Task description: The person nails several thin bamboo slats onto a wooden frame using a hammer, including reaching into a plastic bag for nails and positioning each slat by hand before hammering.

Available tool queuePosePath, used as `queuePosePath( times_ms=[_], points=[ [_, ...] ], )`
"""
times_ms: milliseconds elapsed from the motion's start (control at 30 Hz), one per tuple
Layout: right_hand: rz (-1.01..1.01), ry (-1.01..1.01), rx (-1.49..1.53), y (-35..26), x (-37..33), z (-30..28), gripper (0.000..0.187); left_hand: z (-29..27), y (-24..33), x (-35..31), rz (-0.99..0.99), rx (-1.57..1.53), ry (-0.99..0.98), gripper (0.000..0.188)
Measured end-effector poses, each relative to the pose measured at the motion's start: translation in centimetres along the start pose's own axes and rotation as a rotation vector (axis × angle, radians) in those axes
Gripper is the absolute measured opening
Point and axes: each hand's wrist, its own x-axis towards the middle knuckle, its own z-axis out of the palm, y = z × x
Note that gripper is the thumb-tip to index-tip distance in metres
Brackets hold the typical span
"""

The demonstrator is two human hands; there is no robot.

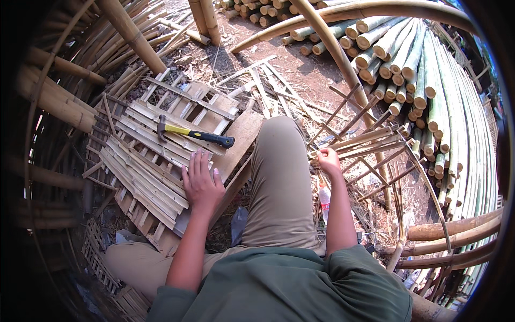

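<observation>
My left hand (203, 180) lies flat with its fingers stretched out over the near ends of split bamboo slats (142, 174). These slats rest side by side on a low wooden platform (244, 129). Just beyond the fingertips is a claw hammer (196, 134) with a yellow and black handle, its head pointing left. To the right of my knee, my right hand (328, 161) has its fingers closed at the near end of some thin bamboo strips (365, 144). The strips lie across a rack of crossed sticks (370, 172); exactly how many my fingers grip is hidden.
Large stacks of cut bamboo poles (407, 59) fill the far right. A curved bamboo pole (335, 48) rises in front of them. Loose strips (268, 80) litter the ground ahead. A plastic bottle (324, 199) stands beside my right forearm. Thick bamboo posts (131, 35) are at the left.
</observation>
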Motion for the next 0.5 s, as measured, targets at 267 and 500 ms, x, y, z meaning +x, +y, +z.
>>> queuePosePath(
  times_ms=[267,500],
  points=[
    [0.052,-0.042,0.026,2.6,5.8,10.2,0.062,-0.4,0.9,-0.2,0.09,0.188,-0.15,0.08],
    [0.099,-0.163,-0.145,-0.2,8.6,15.2,0.061,-1.2,0.1,-0.3,0.085,0.163,-0.195,0.091]
  ],
)
